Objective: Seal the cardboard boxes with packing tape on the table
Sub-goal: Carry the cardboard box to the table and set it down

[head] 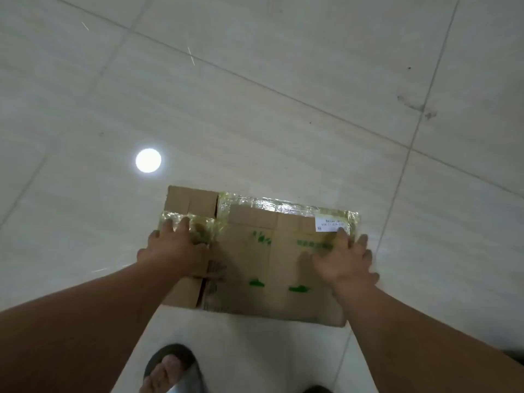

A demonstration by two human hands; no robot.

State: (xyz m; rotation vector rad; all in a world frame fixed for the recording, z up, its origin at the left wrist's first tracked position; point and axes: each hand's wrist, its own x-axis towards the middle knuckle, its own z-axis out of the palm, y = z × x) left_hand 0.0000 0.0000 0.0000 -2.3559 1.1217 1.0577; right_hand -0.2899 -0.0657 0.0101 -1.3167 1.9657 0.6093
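Flattened cardboard box (255, 256) lies on a pale tiled floor (283, 95), directly ahead of the person and low in the view. Clear packing tape (272, 204) runs along its far edge and across a strip at the left. A white label (330, 224) sits at the far right corner; its print is too blurred to read, only rows of digits suggested. Green printed marks (314, 245) on the cardboard face, likewise illegible.

Left hand (175, 248) rests flat on the left part of the box, fingers extended over the taped strip, holding nothing. Right hand (344, 259) lies spread on the right part, fingers straight, one fingertip reaching the label's lower edge, nothing gripped.

A round light reflection (148, 160) shines on the floor to the left. A foot in a dark sandal (173, 370) shows at the bottom edge.
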